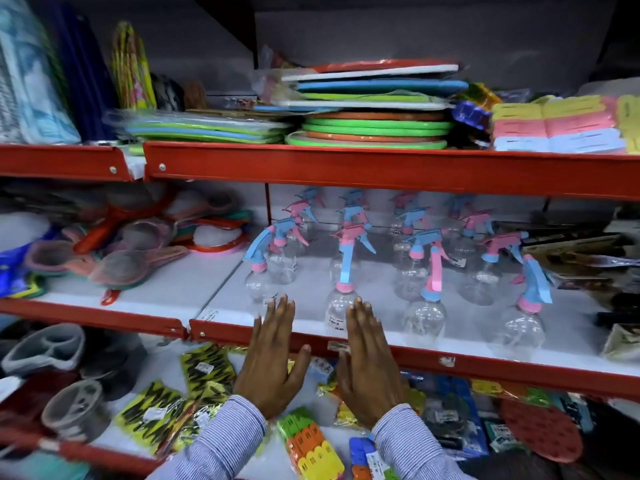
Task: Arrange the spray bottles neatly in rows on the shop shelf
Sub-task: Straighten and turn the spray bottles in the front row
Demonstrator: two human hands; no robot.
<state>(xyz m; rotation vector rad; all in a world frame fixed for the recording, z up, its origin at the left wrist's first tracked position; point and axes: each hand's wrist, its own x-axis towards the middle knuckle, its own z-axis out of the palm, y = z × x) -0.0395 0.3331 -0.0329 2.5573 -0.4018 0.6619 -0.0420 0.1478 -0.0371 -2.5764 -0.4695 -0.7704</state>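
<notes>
Several clear spray bottles with pink and blue trigger heads stand upright in rows on the white middle shelf [311, 289]. The front row holds a bottle at the left [258, 271], one at the centre [341, 306] and two more to the right [427, 317] [528, 323]. My left hand [273, 358] is flat, fingers together and extended, at the shelf's red front edge just below the left bottle. My right hand [367, 362] is held the same way below the centre bottle. Neither hand holds anything. Both sleeves are striped blue.
The red shelf lip [485, 365] runs across in front of the bottles. Plastic strainers [138, 251] lie to the left on the same level. Flat coloured boards and round trays [374, 129] are stacked on the shelf above. Packets [204, 372] fill the shelf below.
</notes>
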